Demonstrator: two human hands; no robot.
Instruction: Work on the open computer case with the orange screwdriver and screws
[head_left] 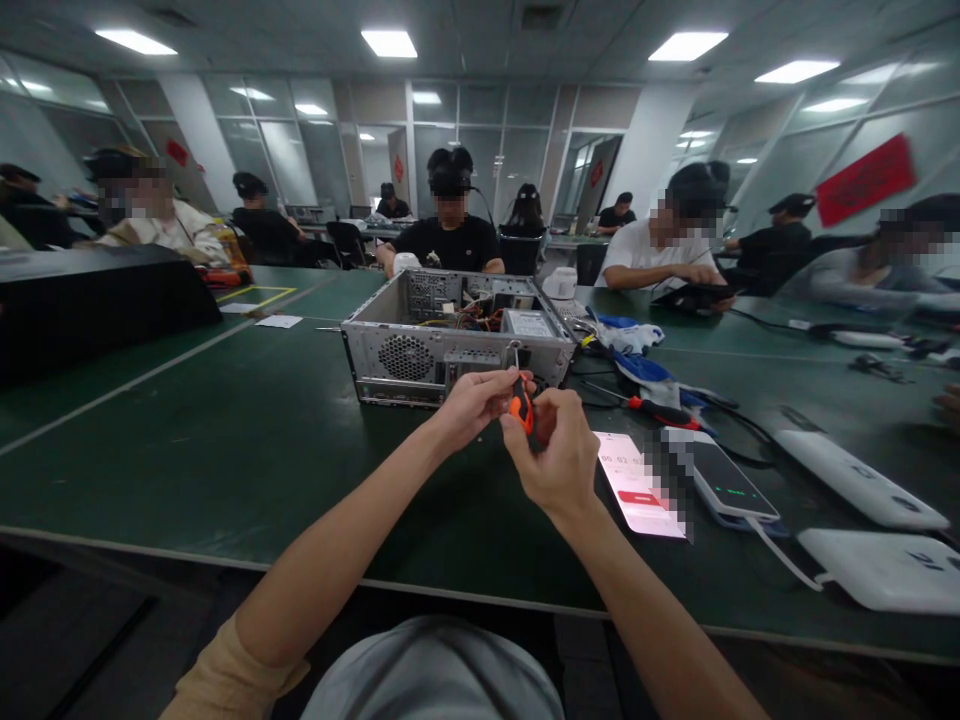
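An open metal computer case (480, 365) lies on its side on the table, its rear panel towards me. My right hand (559, 450) grips the orange and black handle of a screwdriver (522, 405). The shaft points away from me, up against the right part of that panel. My left hand (480, 402) is closed, its fingertips pinched at the front end of the handle. Whether a screw sits at the tip is too small to tell. Cables and a silver power supply (527, 323) show inside the case.
Right of the case lie a second screwdriver (660, 412), blue and white gloves (637, 355), a lit phone (641, 485) and white power banks (862, 478). A black panel (105, 300) stands at left. Co-workers sit across the green table (225, 450).
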